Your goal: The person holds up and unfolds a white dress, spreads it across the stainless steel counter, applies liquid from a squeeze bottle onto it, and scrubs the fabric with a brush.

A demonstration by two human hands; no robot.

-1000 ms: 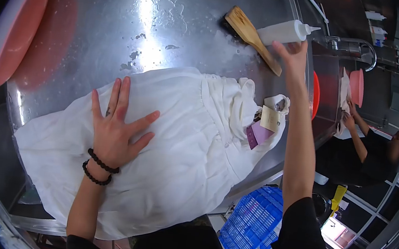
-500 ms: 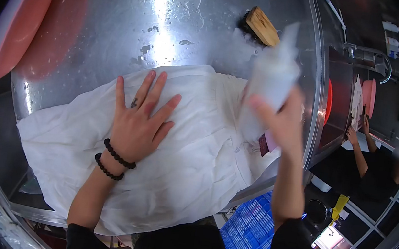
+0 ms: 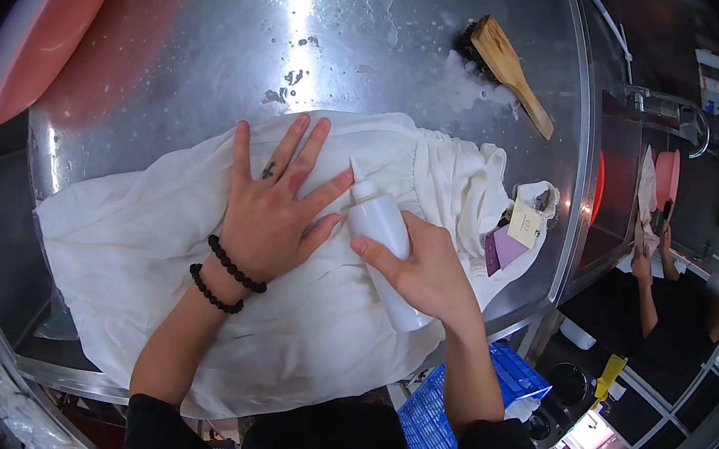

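A white garment (image 3: 155, 228) with a gathered waist lies spread over the metal table. My left hand (image 3: 271, 210) rests flat on it, fingers spread, two black bead bracelets at the wrist. In my right hand (image 3: 425, 267) is a white squeeze bottle (image 3: 380, 224), its narrow nozzle tilted up and left beside my left fingertips. Paper tags (image 3: 513, 238) hang at the garment's right end. Beyond the cloth, a wooden scrubbing brush (image 3: 511, 64) with dark bristles lies on the wet metal.
The metal table (image 3: 220, 49) has water drops and a raised right edge. A pink basin (image 3: 52, 39) leans at the far left. Below right stands a blue plastic basket (image 3: 430, 423). Another person (image 3: 678, 305) works at a sink with a faucet (image 3: 675, 105) on the right.
My right hand has brought the bottle left and down, from near the brush to beside my left hand. The brush handle and tags now show. My left hand sits slightly further right in view.
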